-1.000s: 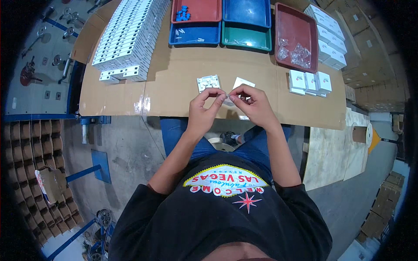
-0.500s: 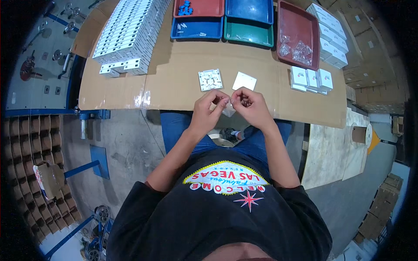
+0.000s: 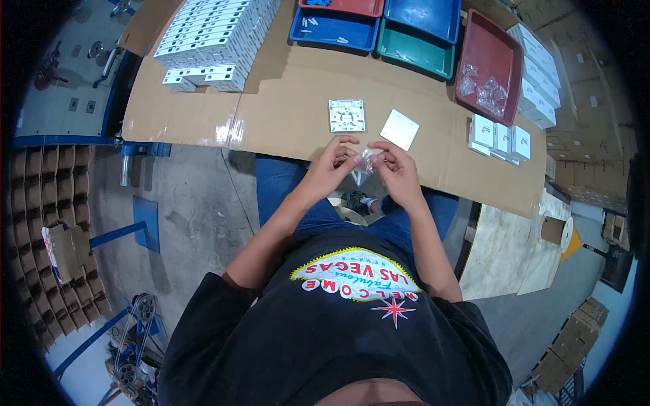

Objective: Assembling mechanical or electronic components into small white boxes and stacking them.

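Cardboard sheeting (image 3: pixel 284 101) covers the workbench; concrete floor shows below its near edge.

Head view: the left hand (image 3: pixel 333 162) and right hand (image 3: pixel 396 166) meet just past the near edge of the cardboard, above the person's lap. Both hands pinch a small clear bag (image 3: pixel 365 162) between thumb and fingertips; the other fingers are curled. The bag's contents cannot be made out.

On the cardboard just beyond the hands lie a white square base (image 3: pixel 347 115), inner side up, and to its right a plain white cover (image 3: pixel 399 129). Small white boxes (image 3: pixel 500 138) stand further right. At the far edge sit a stack of white boxes (image 3: pixel 217 37), a blue tray (image 3: pixel 335 30), a green tray (image 3: pixel 414 53) and a red tray (image 3: pixel 489 64) holding clear bags.
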{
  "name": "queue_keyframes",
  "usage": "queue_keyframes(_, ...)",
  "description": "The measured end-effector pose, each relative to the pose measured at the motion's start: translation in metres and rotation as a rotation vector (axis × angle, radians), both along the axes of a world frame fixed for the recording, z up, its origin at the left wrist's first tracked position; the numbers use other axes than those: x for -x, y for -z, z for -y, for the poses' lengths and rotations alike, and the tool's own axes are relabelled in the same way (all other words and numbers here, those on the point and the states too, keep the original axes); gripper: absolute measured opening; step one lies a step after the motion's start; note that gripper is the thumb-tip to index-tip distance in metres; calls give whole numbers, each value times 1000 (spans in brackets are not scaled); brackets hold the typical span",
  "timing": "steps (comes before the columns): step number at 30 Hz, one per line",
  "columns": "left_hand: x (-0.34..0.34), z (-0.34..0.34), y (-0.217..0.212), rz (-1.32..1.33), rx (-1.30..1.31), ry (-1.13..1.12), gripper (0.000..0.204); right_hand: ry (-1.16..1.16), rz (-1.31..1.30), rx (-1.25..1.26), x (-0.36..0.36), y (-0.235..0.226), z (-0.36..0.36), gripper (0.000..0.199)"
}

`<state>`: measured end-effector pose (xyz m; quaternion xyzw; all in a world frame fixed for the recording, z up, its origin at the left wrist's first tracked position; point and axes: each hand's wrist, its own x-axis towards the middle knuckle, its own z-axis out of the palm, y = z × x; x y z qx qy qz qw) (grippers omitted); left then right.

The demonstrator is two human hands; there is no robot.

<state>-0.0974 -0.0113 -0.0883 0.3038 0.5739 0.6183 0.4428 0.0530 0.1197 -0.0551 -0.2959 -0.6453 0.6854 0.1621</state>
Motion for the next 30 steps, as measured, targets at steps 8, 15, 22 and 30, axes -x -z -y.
queue_keyframes(8,49,-22,14,-138,114,-62,25,-17,86,29,31,28,-33,26)
queue_keyframes(15,81,-48,14,-493,103,-93,16,-60,210,-391,55,36,-53,30)
queue_keyframes(22,91,-60,34,-640,24,-8,16,-203,313,-801,71,36,-64,26)
queue_keyframes(30,89,-65,31,-1155,-8,-102,14,-142,284,-927,71,45,-65,17)
